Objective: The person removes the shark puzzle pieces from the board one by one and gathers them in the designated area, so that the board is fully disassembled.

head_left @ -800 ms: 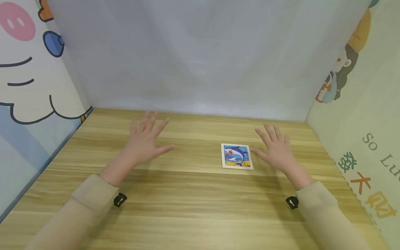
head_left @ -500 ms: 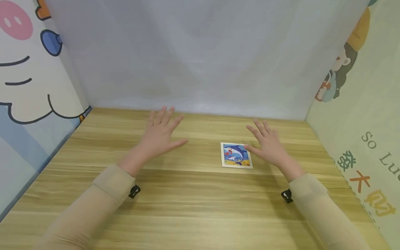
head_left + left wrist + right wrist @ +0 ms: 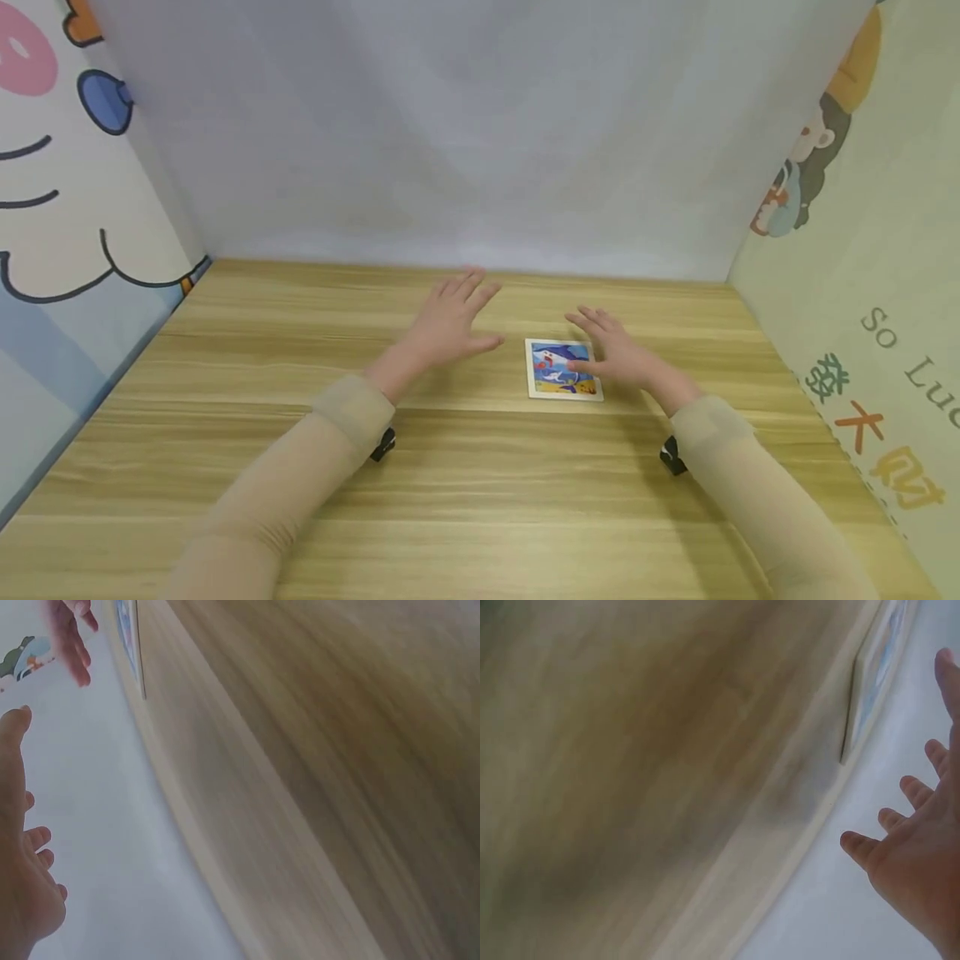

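A square picture board [image 3: 551, 385] with a white border lies flat on the wooden table, showing a blue dolphin-like animal over a yellow seabed. My right hand [image 3: 618, 354] hovers at its right side, its thumb crossing over the picture in the head view. Left of the board, my left hand [image 3: 444, 325] is held above the table, fingers spread and holding nothing. The left wrist view shows the left hand [image 3: 22, 877] apart from the board [image 3: 129, 637]. In the right wrist view the right hand [image 3: 919, 847] is likewise apart from the board's edge [image 3: 862, 690].
The wooden table [image 3: 480, 492] ends at a pale back curtain [image 3: 465, 150]. A cartoon-printed panel [image 3: 60, 217] stands on the left. On the right is a cream panel [image 3: 847, 283] with printed figures and lettering.
Both hands have moved inward toward the picture board, the left hand farther, moving right. The right hand has shifted left so its thumb overlaps the picture. The board stays on the table.
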Demonstrator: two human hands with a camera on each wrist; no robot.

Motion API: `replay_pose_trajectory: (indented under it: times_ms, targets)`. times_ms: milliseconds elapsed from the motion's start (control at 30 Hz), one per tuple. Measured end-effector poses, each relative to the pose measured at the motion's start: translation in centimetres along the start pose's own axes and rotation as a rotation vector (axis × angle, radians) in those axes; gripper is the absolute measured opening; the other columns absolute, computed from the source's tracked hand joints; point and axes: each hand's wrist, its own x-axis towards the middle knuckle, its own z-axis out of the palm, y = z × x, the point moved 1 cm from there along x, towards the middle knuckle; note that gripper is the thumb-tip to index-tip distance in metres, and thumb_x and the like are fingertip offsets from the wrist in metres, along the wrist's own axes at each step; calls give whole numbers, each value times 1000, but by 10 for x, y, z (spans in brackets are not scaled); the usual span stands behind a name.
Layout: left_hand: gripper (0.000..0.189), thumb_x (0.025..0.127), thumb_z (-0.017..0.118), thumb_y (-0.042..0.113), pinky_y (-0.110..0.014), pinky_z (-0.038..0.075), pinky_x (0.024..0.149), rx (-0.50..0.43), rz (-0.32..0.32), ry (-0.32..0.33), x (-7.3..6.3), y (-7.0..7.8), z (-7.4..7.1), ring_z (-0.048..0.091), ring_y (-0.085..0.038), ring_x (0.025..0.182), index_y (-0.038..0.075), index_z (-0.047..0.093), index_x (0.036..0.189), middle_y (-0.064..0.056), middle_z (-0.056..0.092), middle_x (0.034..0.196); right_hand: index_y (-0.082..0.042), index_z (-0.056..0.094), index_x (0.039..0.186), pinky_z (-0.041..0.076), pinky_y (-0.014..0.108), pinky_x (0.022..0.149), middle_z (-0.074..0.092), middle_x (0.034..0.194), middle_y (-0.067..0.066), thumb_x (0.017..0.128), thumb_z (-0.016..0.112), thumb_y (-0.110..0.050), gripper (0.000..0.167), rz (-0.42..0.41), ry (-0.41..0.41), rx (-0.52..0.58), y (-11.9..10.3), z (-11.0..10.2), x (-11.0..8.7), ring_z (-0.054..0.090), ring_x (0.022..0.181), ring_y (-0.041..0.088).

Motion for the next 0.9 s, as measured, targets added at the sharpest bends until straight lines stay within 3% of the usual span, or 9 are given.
replay_pose_trajectory:
  times_ms: [233,433,533,700,900]
  targets:
    - [87,85,55,62,-49,10,115,-69,33,-107,19,21,24,14,-29,144,20,19,151,-8,17,157,-12,23,150,18,62,108,14,156,16,81,71,-42,89,-39,-49,21,2,7,6,14,141,41]
    - [86,83,63,55,-51,13,114,-199,59,-303,28,39,36,17,-29,143,16,26,149,-10,25,154,-8,30,147,21,56,110,26,152,18,80,72,-43,86,-56,-103,12,3,10,9,25,138,39]
    - [84,83,64,53,-50,15,114,-205,73,-369,31,45,39,20,-28,142,15,29,148,-9,28,153,-4,33,145,23,56,109,29,150,21,82,71,-41,83,-87,-122,-4,2,11,9,28,136,41]
    - [80,81,65,54,-48,17,114,-196,65,-409,34,48,44,26,-26,139,14,37,145,-9,36,148,-3,36,144,23,56,109,28,151,21,83,70,-40,79,-96,-157,-15,2,11,8,26,137,42]
    - [74,79,68,54,-49,20,112,-214,58,-398,37,47,49,29,-26,137,16,46,139,-7,40,145,-5,41,142,22,57,109,27,152,19,83,72,-36,74,-80,-171,18,3,10,6,24,138,42]
